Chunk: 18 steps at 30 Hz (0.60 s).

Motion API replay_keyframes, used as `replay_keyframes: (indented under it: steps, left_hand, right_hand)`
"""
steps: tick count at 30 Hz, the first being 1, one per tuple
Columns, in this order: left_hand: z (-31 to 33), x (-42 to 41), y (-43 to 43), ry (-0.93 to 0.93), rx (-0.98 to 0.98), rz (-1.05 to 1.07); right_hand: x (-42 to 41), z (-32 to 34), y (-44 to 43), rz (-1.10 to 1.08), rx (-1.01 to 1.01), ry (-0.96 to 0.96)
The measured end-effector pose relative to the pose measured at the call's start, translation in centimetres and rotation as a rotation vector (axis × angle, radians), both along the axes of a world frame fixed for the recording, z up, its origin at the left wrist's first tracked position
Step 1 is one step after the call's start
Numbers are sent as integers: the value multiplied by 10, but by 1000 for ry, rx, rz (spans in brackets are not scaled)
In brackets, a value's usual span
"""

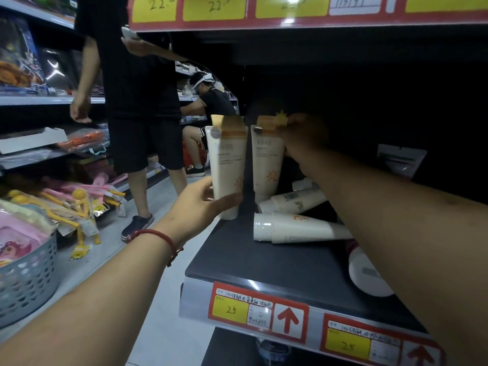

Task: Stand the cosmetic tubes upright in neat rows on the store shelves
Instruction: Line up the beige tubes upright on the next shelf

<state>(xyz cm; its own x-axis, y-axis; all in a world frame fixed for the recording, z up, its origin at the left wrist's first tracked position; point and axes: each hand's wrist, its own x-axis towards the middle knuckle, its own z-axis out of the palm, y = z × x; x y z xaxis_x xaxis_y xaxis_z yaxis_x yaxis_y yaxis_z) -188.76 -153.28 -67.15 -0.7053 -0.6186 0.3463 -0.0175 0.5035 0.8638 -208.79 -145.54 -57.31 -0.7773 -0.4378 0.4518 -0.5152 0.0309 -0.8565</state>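
Observation:
My left hand [203,199] grips a white cosmetic tube with an orange top [228,159], held upright at the left edge of the dark shelf [237,257]. My right hand [301,133] reaches deeper in and holds the orange top of a second upright tube [266,165], whose cap rests on the shelf. Behind and below my right forearm, several more white tubes lie on their sides, one large one [298,228] nearest the front. Another tube's round cap [367,276] shows under my right arm.
The shelf's front rail carries red and yellow price tags [253,307]. A person in black stands in the aisle at the left [140,101]; another crouches further back [208,101]. A grey basket [26,281] and toy shelves lie to the left.

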Motion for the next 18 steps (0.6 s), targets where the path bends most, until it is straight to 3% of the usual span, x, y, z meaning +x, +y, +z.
replay_keyframes:
  steps: [5, 12, 18]
  left_hand:
    - [6, -1, 3, 59, 116, -30]
    - [2, -15, 5, 130, 205, -83]
    - [0, -29, 3, 196, 261, -111]
  right_hand:
    - [8, -1, 10, 92, 8, -55]
    - [7, -19, 32, 313, 397, -157]
    - [6, -26, 26, 337, 350, -156]
